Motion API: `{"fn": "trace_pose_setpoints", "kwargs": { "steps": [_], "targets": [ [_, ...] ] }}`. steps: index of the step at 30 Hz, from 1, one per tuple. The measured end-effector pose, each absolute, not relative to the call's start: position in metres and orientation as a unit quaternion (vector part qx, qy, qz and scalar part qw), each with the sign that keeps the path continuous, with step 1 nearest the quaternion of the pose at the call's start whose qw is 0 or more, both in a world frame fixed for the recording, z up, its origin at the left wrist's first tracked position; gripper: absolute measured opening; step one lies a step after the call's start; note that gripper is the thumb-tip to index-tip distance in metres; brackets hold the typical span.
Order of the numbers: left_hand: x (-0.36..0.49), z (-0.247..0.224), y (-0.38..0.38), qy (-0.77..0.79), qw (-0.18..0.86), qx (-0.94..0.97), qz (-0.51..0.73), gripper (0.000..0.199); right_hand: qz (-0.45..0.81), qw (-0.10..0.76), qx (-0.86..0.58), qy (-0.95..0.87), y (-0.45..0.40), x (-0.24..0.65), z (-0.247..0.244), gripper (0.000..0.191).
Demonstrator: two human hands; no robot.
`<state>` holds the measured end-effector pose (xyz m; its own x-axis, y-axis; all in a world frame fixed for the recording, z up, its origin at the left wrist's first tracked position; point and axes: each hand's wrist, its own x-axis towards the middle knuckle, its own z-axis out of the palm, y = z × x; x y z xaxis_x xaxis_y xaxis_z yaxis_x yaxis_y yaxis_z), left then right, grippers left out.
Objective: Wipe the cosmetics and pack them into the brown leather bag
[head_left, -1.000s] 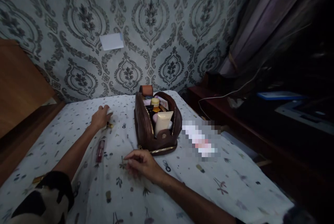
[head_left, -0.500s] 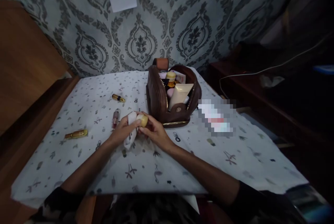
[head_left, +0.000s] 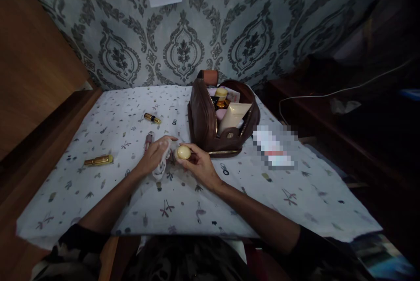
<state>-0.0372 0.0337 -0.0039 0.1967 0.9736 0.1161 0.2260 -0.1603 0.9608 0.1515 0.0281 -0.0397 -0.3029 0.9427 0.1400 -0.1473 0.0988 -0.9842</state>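
Observation:
My right hand grips a small round jar with a glossy cream-yellow lid, its fingers wrapped about the sides. Just left of it, my left hand holds a crumpled white cloth, slightly apart from the jar. Behind my right hand stands an open brown cosmetic bag. A cream tube and another yellow-lidded jar show in its mouth. Beside my left hand lies a pinkish small tube, partly covered by the hand.
On the patterned white tablecloth lie a gold lipstick-like tube at left and a black-and-gold one farther back. A blurred-out item is right of the bag. A wooden panel borders the left side.
My left hand with the cloth has drawn away leftward from the jar. The jar is now in my right hand alone, its lid turned more toward me. The view has shifted slightly.

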Motion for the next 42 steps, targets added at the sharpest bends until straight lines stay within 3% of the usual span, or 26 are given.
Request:
{"fn": "trace_pose_setpoints", "kwargs": {
  "steps": [3,6,9,11,15,20,25,38,42],
  "targets": [
    [-0.033,0.003,0.027,0.509,0.391,0.556,0.528,0.051,0.532,0.466,-0.37,-0.602,0.025,0.15,-0.041,0.047],
    [-0.023,0.01,0.015,0.483,0.263,0.608,0.573,0.039,0.516,0.44,-0.383,-0.627,0.025,0.149,-0.042,0.043],
    [-0.01,0.009,0.005,0.388,0.156,0.76,0.497,0.034,0.498,0.431,-0.389,-0.644,0.027,0.149,-0.044,0.035],
    [-0.003,0.003,0.003,0.332,0.139,0.833,0.42,0.033,0.464,0.441,-0.4,-0.656,0.029,0.15,-0.045,0.027],
    [-0.002,-0.007,0.007,0.354,0.21,0.827,0.383,0.038,0.447,0.455,-0.421,-0.645,0.029,0.15,-0.046,0.021],
    [-0.009,-0.009,0.014,0.431,0.451,0.648,0.437,0.053,0.568,0.47,-0.335,-0.587,0.025,0.147,-0.044,0.044],
    [-0.003,-0.018,0.017,0.414,0.602,0.495,0.47,0.063,0.522,0.522,-0.328,-0.589,0.025,0.15,-0.038,0.05],
    [-0.007,-0.002,0.013,0.428,0.685,0.415,0.419,0.064,0.423,0.493,-0.39,-0.653,0.019,0.158,-0.035,0.041],
    [-0.007,-0.007,0.015,0.422,0.654,0.427,0.461,0.06,0.463,0.488,-0.364,-0.644,0.019,0.155,-0.036,0.052]
  ]
}}
